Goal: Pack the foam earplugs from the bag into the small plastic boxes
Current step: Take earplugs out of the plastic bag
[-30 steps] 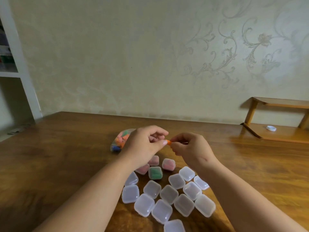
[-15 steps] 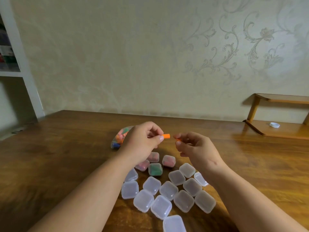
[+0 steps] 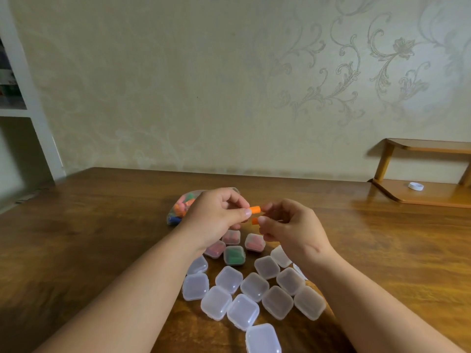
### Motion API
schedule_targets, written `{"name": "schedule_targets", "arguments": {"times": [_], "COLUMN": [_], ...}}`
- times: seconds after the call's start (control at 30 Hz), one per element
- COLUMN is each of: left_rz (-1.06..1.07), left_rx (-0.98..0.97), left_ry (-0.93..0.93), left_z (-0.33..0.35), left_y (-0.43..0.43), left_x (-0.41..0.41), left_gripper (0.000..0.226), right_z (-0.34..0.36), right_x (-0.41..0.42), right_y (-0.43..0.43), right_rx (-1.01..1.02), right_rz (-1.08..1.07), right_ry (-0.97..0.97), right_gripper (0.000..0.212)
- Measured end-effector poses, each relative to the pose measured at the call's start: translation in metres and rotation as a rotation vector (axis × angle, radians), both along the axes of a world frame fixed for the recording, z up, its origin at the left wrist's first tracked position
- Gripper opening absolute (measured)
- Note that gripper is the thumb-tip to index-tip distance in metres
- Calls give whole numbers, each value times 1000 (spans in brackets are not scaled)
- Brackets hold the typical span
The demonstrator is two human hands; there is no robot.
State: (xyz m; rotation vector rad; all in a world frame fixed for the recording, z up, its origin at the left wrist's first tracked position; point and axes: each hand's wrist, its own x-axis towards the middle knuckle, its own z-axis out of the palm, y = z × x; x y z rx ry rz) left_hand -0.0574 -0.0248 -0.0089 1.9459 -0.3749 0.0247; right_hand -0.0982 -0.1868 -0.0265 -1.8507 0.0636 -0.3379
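Single wide-angle view, worn on the head. Faces forward and down over the table point(image 3: 102, 238) toward the wall point(image 3: 178, 98) behind it. Close in: left hand point(image 3: 216, 215) and right hand point(image 3: 293, 225) mid-frame, small plastic boxes point(image 3: 229, 278) just beneath, toward the bottom edge, wooden shelf point(image 3: 420, 194) at far right.

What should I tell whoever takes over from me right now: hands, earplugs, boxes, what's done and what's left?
Left hand pinches an orange earplug above the boxes.
Right hand pinches a second orange earplug just below the first.
Bag of mixed-colour earplugs lies on the table, behind the left hand.
Done: four boxes filled, lids shut: three pink boxes and one green box.
Left: the orange pair probably goes into one of the clear empty boxes nearer you; then fill the rest from the bag.
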Motion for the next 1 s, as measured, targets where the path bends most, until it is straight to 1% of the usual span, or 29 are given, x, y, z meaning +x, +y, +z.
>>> {"name": "schedule_targets", "arguments": {"times": [0.13, 0.2, 0.3, 0.33, 0.37, 0.5, 0.53, 0.67, 0.77, 0.87, 1.0], "left_rz": [-49, -43, -9, -5, -3, 16, 19, -3, 6, 42, 54], "left_rx": [100, 72, -8, -31, -50, -64, -65, -82, -81, -49, -45], "left_ry": [7, 20, 28, 38, 48, 55, 58, 62, 48, 8, 17], "left_z": [0, 0, 1, 1, 1, 2, 2, 2, 2, 0, 0], "left_y": [-1, -1, 1, 2, 1, 0, 0, 1, 0, 0, 0], "left_x": [0, 1, 2, 1, 2, 2, 2, 2, 2, 0, 1], "left_gripper": [17, 24, 42, 43, 41, 18, 15, 25, 18, 11, 22], "right_z": [-1, -1, -2, -2, -2, -3, -3, -3, -1, 0, 1], "right_x": [-1, -1, 0, 0, 0, 1, 1, 1, 0, -1, -1], "right_y": [3, 4, 3, 3, 3, 4, 3, 2, 2, 1, 2], "right_rx": [-39, -51, -32, -30, -33, -26, -18, 8, -22, -9, 6], "right_rz": [11, -1, -24, -29, -32, -41, -44, -51, -47, -44, -38], "right_ry": [-7, -14, -21, -17, -11, 7, 8, 9, 11, 17, 29], "right_gripper": [12, 9, 7, 7, 7, 7, 6, 6, 6, 6, 6]}}
